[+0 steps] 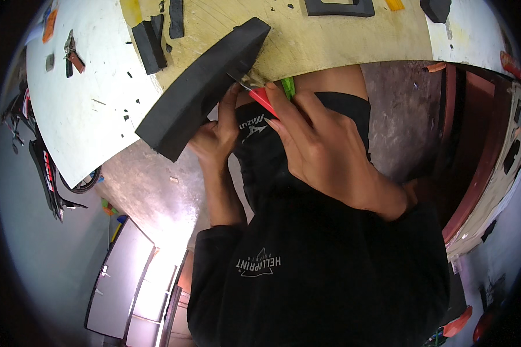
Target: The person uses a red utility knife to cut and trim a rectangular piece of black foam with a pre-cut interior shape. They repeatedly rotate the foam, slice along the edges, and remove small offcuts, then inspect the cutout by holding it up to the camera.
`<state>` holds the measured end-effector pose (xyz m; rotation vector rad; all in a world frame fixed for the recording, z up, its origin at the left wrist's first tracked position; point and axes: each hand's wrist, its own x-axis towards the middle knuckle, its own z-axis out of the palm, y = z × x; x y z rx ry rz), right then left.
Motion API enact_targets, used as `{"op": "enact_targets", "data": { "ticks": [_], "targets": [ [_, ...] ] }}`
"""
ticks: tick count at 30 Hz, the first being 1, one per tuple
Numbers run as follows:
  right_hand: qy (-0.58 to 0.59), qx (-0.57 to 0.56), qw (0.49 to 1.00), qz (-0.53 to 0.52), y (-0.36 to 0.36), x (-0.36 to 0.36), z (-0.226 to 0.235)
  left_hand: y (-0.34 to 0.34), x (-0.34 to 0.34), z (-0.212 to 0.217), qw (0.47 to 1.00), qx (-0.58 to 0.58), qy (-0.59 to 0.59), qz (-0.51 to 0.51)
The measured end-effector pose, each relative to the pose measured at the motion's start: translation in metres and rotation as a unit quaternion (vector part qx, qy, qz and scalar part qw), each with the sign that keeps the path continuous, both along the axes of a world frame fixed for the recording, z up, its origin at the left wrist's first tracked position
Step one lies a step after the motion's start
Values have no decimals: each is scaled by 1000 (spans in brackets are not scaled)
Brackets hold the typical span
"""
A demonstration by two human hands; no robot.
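A long, slightly curved block of black foam lies slanted over the near edge of the worktable, its lower left end jutting past the edge. My left hand grips the block from its near side, thumb up against the near face and the other fingers mostly hidden behind it. In my right hand is a red-handled craft knife, pinched between thumb and fingers. Its thin blade points up and left and meets the block's near face just beside my left thumb. A small green object shows behind my right fingers; its kind is unclear.
The worktable has a yellowish middle and white sides. On it lie black foam offcuts, a black frame-shaped piece, a plier-like tool and small scraps. A motorcycle stands beyond the left side.
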<state>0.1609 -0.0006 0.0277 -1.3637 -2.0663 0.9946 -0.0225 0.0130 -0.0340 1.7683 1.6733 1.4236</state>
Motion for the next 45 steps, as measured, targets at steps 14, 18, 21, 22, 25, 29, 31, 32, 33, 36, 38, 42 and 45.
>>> {"op": "enact_targets", "data": {
  "ticks": [14, 18, 21, 22, 25, 29, 31, 32, 33, 36, 38, 42, 45],
  "targets": [
    [-34, -1, 999, 2, -6, -1, 4, -6, -1, 6, 999, -32, 11, -1],
    [-41, 9, 999, 3, -9, 3, 8, -7, -1, 5, 1000, -28, 11, 9],
    [-42, 13, 999, 1, -2, -2, 3, -2, -6, 2, 999, 3, 52, -4],
    [-46, 15, 999, 1, 1, -3, 1, 0, -5, 2, 999, 2, 33, -10],
    [-33, 9, 999, -9, 0, -3, 1, 4, -3, 2, 1000, -5, -7, -14],
    [-31, -2, 1000, 0, -7, 4, 5, 0, -1, 3, 1000, -23, -11, 7],
    [-17, -12, 1000, -7, -3, 2, 6, -1, -2, 2, 1000, -24, -3, 0],
    [-24, -7, 1000, -6, -2, 0, 4, 0, -5, -1, 1000, -15, 7, -6],
    [-30, -2, 1000, -4, 1, -2, 1, 1, -6, -1, 1000, -5, 16, -12],
    [-34, 0, 999, -8, -1, -1, 1, 3, -1, 0, 999, -13, -48, 2],
    [-31, -8, 999, -7, -5, 2, 2, 1, -3, 0, 1000, -21, -22, 0],
    [-23, -7, 1000, -8, -2, 1, 3, 0, -6, -2, 1000, -18, 21, 0],
    [-18, -2, 1000, -14, 1, -3, 0, 2, -4, 3, 1000, -25, 10, -13]
  ]
}}
